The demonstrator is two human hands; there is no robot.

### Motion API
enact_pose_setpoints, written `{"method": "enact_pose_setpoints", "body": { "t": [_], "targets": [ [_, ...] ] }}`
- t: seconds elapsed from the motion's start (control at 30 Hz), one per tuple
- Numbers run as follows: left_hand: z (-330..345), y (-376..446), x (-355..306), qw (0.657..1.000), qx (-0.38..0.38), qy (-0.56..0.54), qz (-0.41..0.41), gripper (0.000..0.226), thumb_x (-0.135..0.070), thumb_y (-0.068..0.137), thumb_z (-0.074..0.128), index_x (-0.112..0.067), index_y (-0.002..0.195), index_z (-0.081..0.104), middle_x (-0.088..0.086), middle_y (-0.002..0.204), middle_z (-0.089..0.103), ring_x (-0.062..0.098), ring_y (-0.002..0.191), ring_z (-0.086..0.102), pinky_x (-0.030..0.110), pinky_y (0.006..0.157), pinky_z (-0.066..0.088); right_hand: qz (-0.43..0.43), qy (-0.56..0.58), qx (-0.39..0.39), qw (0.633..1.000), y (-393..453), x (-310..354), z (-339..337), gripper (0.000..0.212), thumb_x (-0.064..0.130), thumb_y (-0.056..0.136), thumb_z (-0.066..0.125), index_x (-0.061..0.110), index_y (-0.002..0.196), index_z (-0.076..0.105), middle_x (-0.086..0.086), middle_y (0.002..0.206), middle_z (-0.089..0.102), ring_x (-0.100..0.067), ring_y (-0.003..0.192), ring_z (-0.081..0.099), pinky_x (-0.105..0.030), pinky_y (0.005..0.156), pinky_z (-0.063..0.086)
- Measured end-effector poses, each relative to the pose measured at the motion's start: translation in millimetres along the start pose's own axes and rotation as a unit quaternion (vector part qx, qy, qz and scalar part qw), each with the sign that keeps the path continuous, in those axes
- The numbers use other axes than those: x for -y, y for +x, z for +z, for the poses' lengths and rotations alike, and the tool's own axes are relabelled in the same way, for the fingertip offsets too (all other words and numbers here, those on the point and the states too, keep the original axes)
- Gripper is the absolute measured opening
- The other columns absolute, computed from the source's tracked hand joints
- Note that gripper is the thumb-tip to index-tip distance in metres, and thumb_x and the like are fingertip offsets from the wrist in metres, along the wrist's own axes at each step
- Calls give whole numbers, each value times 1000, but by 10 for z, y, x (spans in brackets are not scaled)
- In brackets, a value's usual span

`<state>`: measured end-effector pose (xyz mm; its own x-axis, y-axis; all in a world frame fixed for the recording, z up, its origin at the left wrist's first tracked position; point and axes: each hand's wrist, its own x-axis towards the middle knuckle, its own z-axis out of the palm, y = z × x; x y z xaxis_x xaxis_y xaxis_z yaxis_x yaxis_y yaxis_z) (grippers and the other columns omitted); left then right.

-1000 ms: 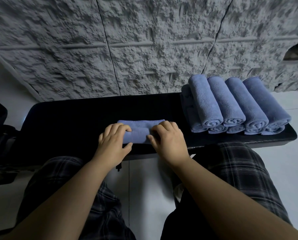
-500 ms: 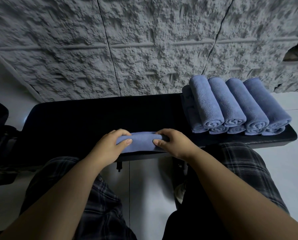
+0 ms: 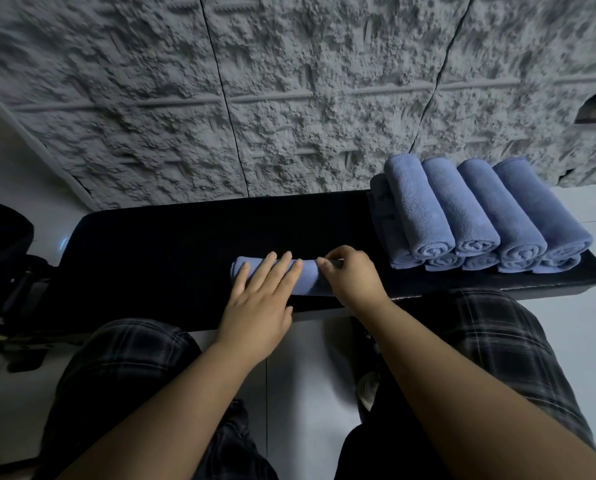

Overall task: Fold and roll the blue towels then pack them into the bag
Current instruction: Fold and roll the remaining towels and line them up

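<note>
A rolled blue towel lies crosswise near the front edge of the black padded bench. My left hand rests flat on the roll with straight, spread fingers. My right hand has curled fingers at the roll's right end, and its fingertips pinch the towel's edge. A stack of several rolled blue towels sits in two layers on the bench's right end. No bag is clearly in view.
A rough grey stone-textured wall rises right behind the bench. A dark object stands on the pale floor at the left. My knees in plaid shorts sit below the bench's front edge.
Both hands gripped the roll from the front half a second ago. Now my left hand lies flat on top with its fingers straightened, and my right hand has shifted to the roll's right end.
</note>
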<state>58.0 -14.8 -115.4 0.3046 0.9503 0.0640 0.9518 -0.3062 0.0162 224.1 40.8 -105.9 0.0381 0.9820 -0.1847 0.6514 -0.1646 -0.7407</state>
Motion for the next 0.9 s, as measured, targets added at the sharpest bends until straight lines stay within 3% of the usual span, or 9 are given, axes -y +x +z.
{"method": "enact_pose_setpoints", "body": {
  "t": [0.1, 0.17, 0.23, 0.37, 0.47, 0.53, 0.63, 0.73, 0.9],
  "targets": [
    [-36, 114, 26, 1000, 25, 0, -15, 79, -26, 72, 72, -19, 142, 38, 0, 148, 39, 20, 136, 36, 39, 110, 7, -99, -167, -116, 974, -25, 12, 51, 28, 33, 93, 53, 10, 99, 67, -13, 100, 61, -34, 92, 56, -39, 77, 45],
    [-43, 171, 12, 999, 24, -17, -18, 76, -28, 83, 60, -23, 148, 22, -4, 156, 20, 16, 144, 17, 35, 111, -7, -223, -240, -179, 928, -66, 42, 78, 24, 29, 87, 51, 14, 91, 69, -6, 90, 64, -30, 84, 60, -35, 67, 47],
    [-14, 207, 25, 999, 17, -16, -23, 70, -32, 88, 48, -22, 150, 15, -6, 158, 8, 13, 145, 4, 35, 112, -12, -290, -260, -133, 911, -117, 25, 167, 33, 31, 87, 43, 14, 102, 67, -3, 98, 67, -25, 92, 63, -36, 77, 51],
    [21, 195, 4, 998, 38, -40, -26, 66, -40, 79, 36, -17, 141, 40, 1, 148, 38, 16, 137, 34, 40, 111, 9, -272, -338, -56, 899, -175, -93, 310, 53, 36, 91, 34, 3, 127, 57, -11, 124, 62, -27, 118, 57, -44, 102, 41],
    [64, 216, 77, 992, 27, -116, -51, 68, -44, 82, 23, -31, 147, 8, -18, 153, 1, -4, 138, -3, 26, 111, -16, -274, -320, -15, 907, -96, -140, 277, 54, 38, 92, 34, 4, 127, 55, -10, 124, 62, -27, 117, 57, -43, 103, 39],
    [100, 289, 178, 979, 35, -196, -51, 65, -41, 83, 25, -39, 145, 4, -31, 143, -8, -13, 132, -13, 16, 105, -21, -272, -275, 31, 922, -23, -150, 216, 54, 38, 92, 34, 4, 129, 53, -10, 124, 61, -27, 115, 57, -42, 104, 38],
    [51, 342, 283, 965, 11, -259, -42, 57, -47, 84, 34, -42, 139, 19, -36, 138, 8, -17, 129, 0, 9, 105, -12, -258, -200, 84, 941, 35, -156, 132, 57, 39, 93, 31, 8, 138, 44, -8, 134, 52, -24, 124, 46, -31, 109, 24],
    [38, 300, 416, 951, -3, -300, -72, 42, -43, 89, 52, -49, 127, 35, -41, 131, 22, -11, 130, 16, 20, 111, 6, -258, -149, 78, 951, 57, -170, 108, 51, 30, 95, 37, 14, 143, 37, -4, 142, 44, -19, 130, 35, -17, 106, 7],
    [-41, 64, 493, 858, -10, -483, -173, 39, -9, 85, 65, -44, 101, 59, -33, 125, 45, -14, 116, 43, 24, 97, 43, -278, -71, 46, 957, 51, -139, 92, 43, 21, 87, 44, 20, 129, 56, 0, 130, 55, -15, 123, 42, -13, 107, 9]
  ]
}}
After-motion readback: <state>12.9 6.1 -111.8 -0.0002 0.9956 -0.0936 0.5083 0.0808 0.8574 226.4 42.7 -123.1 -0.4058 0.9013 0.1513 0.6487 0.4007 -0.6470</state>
